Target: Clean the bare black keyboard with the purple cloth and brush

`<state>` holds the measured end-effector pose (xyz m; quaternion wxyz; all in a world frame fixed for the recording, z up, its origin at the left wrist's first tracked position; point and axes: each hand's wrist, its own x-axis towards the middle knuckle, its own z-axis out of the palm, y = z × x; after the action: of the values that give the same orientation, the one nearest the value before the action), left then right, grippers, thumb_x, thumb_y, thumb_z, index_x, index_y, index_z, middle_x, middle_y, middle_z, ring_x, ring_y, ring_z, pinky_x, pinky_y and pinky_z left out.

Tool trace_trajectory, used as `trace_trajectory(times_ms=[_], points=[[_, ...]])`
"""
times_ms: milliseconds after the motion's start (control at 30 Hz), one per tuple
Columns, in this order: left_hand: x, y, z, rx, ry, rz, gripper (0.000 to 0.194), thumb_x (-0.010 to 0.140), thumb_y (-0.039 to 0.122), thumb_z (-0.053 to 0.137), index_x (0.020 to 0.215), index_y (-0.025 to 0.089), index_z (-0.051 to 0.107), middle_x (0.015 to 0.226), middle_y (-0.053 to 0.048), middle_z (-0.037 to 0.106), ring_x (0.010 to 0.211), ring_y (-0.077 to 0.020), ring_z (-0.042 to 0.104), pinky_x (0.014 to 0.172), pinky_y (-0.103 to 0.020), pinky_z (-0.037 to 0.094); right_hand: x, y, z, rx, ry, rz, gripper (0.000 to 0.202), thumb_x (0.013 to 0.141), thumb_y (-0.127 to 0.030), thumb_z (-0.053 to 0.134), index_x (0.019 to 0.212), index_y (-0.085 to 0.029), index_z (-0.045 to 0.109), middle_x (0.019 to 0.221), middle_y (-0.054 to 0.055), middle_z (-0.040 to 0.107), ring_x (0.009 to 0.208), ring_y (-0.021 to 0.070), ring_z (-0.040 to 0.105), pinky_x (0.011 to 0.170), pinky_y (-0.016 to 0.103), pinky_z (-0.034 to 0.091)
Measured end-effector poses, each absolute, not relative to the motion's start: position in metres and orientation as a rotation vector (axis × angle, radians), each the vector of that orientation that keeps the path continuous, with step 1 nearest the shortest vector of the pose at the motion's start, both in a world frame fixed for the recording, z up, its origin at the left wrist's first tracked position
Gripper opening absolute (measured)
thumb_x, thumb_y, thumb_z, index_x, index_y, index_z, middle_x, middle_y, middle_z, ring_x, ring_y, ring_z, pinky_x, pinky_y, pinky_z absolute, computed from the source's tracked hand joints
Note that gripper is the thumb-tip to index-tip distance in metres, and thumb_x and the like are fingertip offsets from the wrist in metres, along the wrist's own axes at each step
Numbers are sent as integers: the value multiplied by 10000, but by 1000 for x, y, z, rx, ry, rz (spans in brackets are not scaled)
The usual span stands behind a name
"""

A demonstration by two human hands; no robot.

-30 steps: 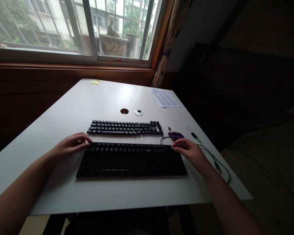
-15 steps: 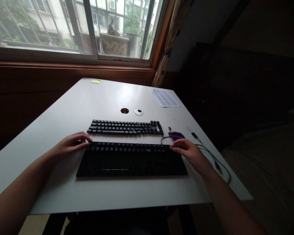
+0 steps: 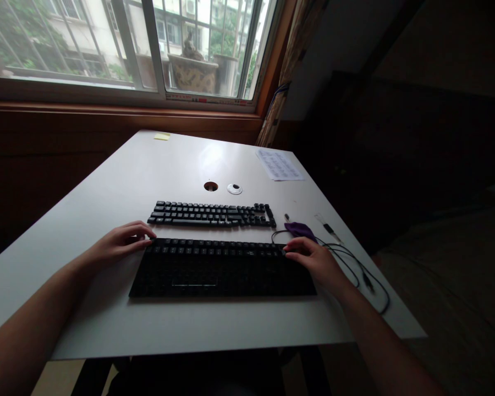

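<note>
Touches the keyboard (image 3: 231,275) between the hands: at its far left corner with the left hand (image 3: 124,242), near its far right corner with the right (image 3: 317,261), both narrow at the fingertips; cannot tell if gripping anything. Has loose keys (image 3: 210,215) beyond and between both hands, purple cloth (image 3: 300,231) just beyond the right.

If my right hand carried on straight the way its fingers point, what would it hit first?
Probably the upper-row keys at the right of the near keyboard: the right hand points left toward them. From this one view, I can't tell whether it would skim over.
</note>
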<state>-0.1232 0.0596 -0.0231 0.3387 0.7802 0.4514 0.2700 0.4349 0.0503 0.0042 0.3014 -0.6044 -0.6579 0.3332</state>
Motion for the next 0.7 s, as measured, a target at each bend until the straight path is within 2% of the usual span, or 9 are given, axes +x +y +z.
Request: trace_trajectory(times_ms=[133,200,300,467,700], points=[[-122,59,-21,2047,1185,700,303,985,473,622,1083,209,733,1082,-90,684,868,-185,645,763,-263,562,436,47,8,-1579,-1915,678,211,817,-434,743,947,-267,744,972,45,779,855,250,715,787,410,560],[-121,59,-20,2046,1192,704,318,987,485,616,1084,206,733,1078,-91,689,866,-184,646,760,-260,564,436,45,9,-1552,-2005,564,165,844,-414,721,937,-282,755,940,42,757,804,236,688,774,411,560],[-120,58,-19,2049,1183,710,325,985,497,616,1074,209,737,1072,-89,690,868,-186,646,757,-257,566,434,43,12,-1482,-2106,429,109,873,-369,699,940,-302,754,893,43,729,809,246,671,809,439,567],[-121,59,-20,2044,1189,710,316,987,494,614,1079,219,739,1082,-90,685,867,-188,643,757,-260,564,430,43,13,-1353,-2247,350,96,912,-286,659,967,-309,735,940,52,748,934,284,676,884,482,560],[-125,60,-23,2032,1182,690,275,990,456,627,1113,233,730,1118,-93,672,906,-196,645,788,-272,563,430,35,10,-1364,-2251,321,156,952,-308,619,1064,-322,726,1012,51,761,977,286,693,913,495,566]])
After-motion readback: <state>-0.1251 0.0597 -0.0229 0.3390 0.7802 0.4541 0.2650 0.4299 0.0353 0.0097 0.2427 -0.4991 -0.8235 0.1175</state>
